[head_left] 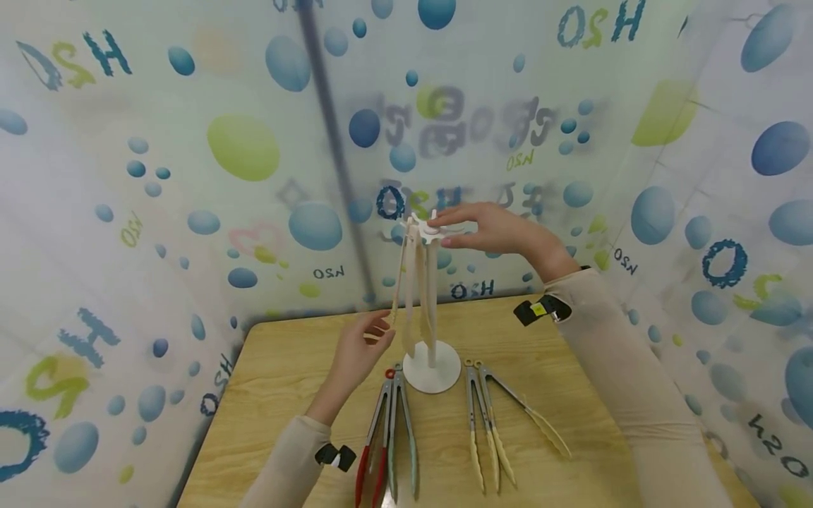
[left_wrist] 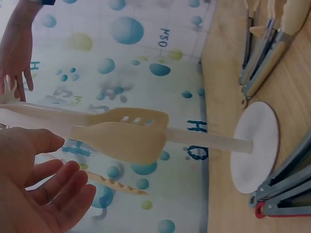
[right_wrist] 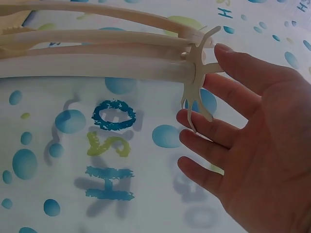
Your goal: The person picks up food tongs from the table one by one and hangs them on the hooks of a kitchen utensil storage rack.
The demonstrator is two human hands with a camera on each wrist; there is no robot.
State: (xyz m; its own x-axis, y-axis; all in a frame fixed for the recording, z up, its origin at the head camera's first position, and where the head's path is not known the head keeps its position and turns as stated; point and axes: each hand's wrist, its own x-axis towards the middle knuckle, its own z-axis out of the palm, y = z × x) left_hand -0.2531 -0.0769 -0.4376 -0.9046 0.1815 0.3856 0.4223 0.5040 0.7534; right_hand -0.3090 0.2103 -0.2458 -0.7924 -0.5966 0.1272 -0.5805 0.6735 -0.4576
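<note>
A white stand with a round base (head_left: 432, 377) and a hooked top (head_left: 430, 230) holds several cream utensils. Fingers and thumb of my right hand (head_left: 489, 227) are spread at the top; the right wrist view shows the thumb of this hand (right_wrist: 257, 107) touching a hook of the rack (right_wrist: 198, 73). At the lower left of the hanging utensils is my left hand (head_left: 362, 356). In the left wrist view that hand (left_wrist: 43, 189) has loosely bent fingers, beside a slotted turner and a spatula (left_wrist: 121, 141); a wavy-edged utensil (left_wrist: 116, 185) passes behind its fingers, contact unclear.
On the wooden table (head_left: 286, 353), tongs with red tips (head_left: 381, 444) and pale green tips (head_left: 401, 437) lie in front of the base, left of centre. Several cream-tipped tongs (head_left: 489, 430) lie to the right. Behind the table hangs a patterned curtain (head_left: 254, 212).
</note>
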